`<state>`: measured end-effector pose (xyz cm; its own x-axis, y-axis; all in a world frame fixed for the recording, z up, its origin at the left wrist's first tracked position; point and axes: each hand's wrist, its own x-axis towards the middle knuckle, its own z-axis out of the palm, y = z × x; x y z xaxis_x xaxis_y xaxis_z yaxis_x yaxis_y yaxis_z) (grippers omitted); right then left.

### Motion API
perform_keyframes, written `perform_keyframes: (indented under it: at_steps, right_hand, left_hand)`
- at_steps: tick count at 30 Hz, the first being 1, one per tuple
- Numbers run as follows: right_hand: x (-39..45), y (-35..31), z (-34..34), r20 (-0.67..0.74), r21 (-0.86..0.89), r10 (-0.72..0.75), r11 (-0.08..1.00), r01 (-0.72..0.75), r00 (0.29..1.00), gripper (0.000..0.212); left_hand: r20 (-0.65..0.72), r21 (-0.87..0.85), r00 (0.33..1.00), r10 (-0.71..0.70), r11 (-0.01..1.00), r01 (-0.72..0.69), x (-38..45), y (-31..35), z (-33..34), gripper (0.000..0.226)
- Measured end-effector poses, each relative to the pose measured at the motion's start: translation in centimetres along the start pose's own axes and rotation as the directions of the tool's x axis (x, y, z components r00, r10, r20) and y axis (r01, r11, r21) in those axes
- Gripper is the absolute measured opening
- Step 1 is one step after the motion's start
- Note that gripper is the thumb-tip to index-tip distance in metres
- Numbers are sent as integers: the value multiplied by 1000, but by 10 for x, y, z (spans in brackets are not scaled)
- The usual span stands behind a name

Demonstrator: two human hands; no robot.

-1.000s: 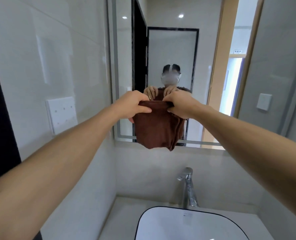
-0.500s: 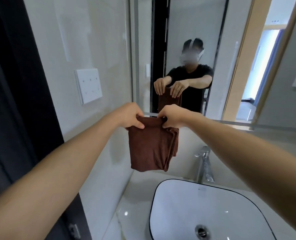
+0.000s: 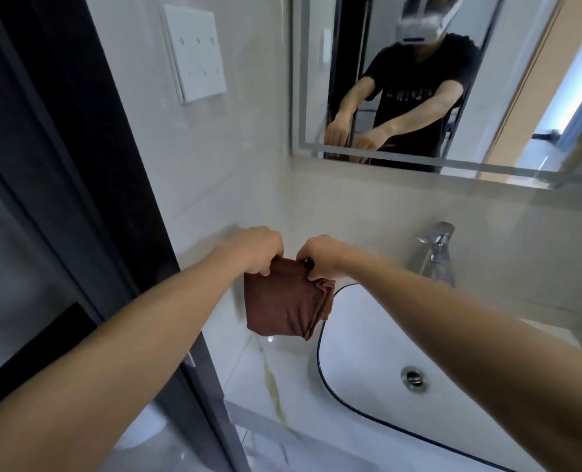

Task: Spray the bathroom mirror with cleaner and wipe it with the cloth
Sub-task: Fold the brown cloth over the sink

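Left hand [image 3: 257, 248] and right hand [image 3: 320, 255] both pinching top edge of folded brown cloth [image 3: 286, 303], knuckles close together. Cloth hanging free over marble counter [image 3: 276, 379], just left of white basin [image 3: 378, 338]. Chrome faucet [image 3: 435, 253] far right. Mirror [image 3: 487, 80] above, well clear of cloth.

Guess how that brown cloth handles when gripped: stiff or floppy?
Likely floppy: the cloth hangs limp in folds below the left hand and right hand pinching its top edge. Probably light, since fingertip pinches hold it up. The matte fabric probably won't slip.
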<state>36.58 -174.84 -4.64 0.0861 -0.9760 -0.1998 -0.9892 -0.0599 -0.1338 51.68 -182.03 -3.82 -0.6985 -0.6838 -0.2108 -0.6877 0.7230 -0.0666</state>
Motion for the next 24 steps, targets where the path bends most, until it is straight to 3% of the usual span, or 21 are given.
perform_keyframes:
  at_steps: [4,7,9,12,15,24]
  right_hand:
    - [1,-8,41,118,28,-56,998,53,991,31]
    - [8,-8,65,172,52,-73,997,65,982,21]
    - [18,-5,79,191,73,-54,997,41,980,26]
    - [43,3,115,229,80,28,996,-48,973,29]
    - [73,16,148,212,48,146,986,-159,966,26]
    - [141,55,195,165,-68,309,951,-301,937,32]
  left_hand:
    - [154,41,988,-7,999,1,-2,4,37,13]
    - [228,90,972,-49,995,30,9,7,59,33]
    - [273,123,960,-69,992,36,25,7,77,48]
    - [341,151,937,-80,988,30,58,9,115,42]
    - [299,119,953,-53,993,18,93,11,150,26]
    - [116,116,993,-24,993,10,156,-6,214,26]
